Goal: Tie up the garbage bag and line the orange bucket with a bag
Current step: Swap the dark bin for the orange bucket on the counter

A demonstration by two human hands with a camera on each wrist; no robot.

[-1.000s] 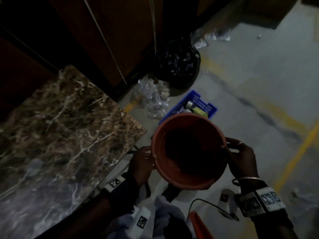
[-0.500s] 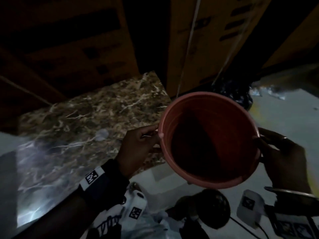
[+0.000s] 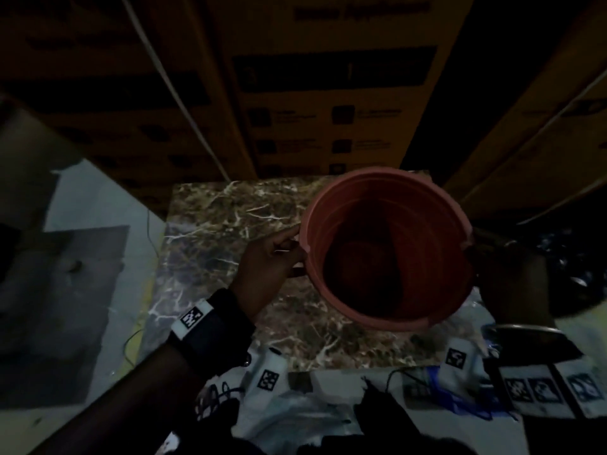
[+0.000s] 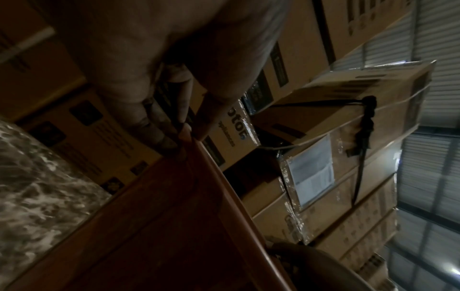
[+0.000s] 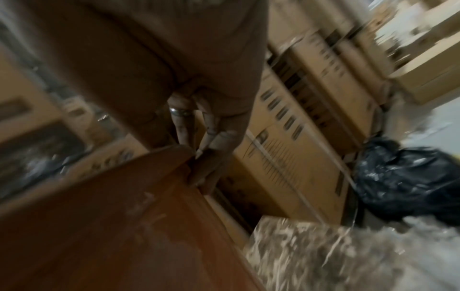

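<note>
Head: both hands hold the bucket (image 3: 387, 247) over the desk (image 3: 230, 224), near its far edge by the boxes (image 3: 328, 93). Left wrist: left grip (image 4: 174, 126) pinches the rim. Right wrist: right grip (image 5: 206, 157) clasps the rim; black bag (image 5: 408, 181) lies beyond the desk.

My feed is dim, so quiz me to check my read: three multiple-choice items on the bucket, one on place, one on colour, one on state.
1. Where is the bucket?
A. On the floor beside a blue crate
B. Over the marble-patterned top
C. Inside a cardboard box

2. What colour is the bucket?
A. Blue
B. Orange
C. White

3. What lines the bucket's inside?
A. A black bag
B. A clear bag
C. Nothing, bare

Answers:
1. B: the head view shows the marbled top around and under it; whether it touches is unclear.
2. B: the wall reads orange in every view.
3. C: the bare ribbed wall shows, while the left hand and right hand grip the rim.
</note>
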